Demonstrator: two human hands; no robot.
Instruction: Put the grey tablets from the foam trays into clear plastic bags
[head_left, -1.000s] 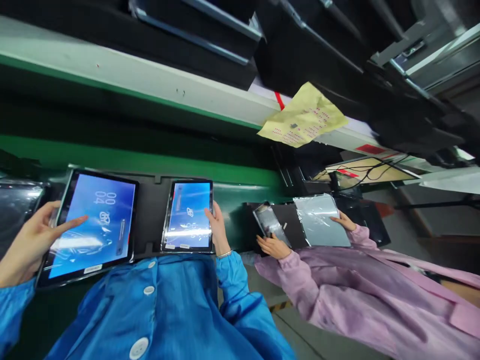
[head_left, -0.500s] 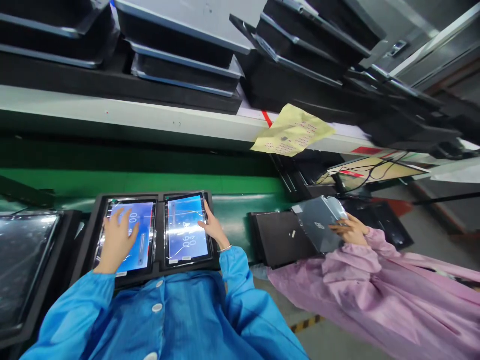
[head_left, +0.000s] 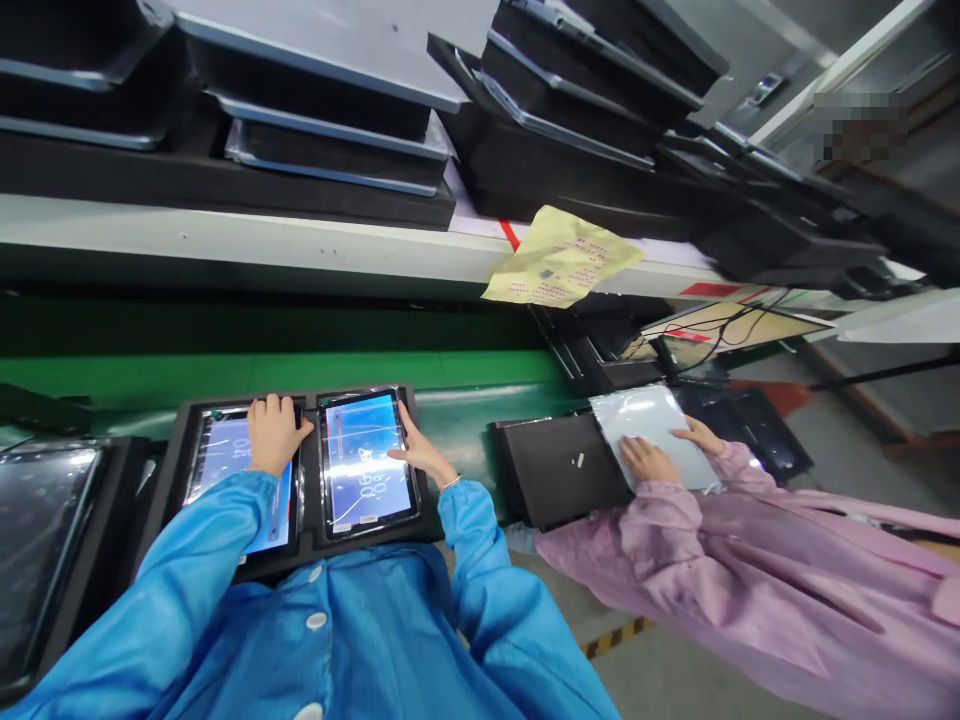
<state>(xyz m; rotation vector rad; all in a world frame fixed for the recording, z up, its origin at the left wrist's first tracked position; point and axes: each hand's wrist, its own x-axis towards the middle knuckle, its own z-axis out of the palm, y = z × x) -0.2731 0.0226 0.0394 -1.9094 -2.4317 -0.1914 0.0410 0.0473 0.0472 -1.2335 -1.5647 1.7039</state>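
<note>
Two tablets with lit blue lock screens lie side by side in a black foam tray. Over the upper right part of the left tablet is my left hand, its fingers bent down on the screen side and its thumb stuck out. It covers part of that screen, and its fingertips are partly hidden. My right hand rests at the right edge of the right tablet. Its fingers lie stretched along the edge, with the thumb apart over the glass. Clear film with creases covers both screens.
A dark-screened device sits in another tray at left. At right, a co-worker in pink handles a film-covered tablet beside a black foam tray. Stacked trays fill the shelf above, where a yellow paper hangs.
My left hand has moved right and up across the left tablet, its fingers now bent. My right hand stays at its edge. The co-worker's tablet now shows a pale face.
</note>
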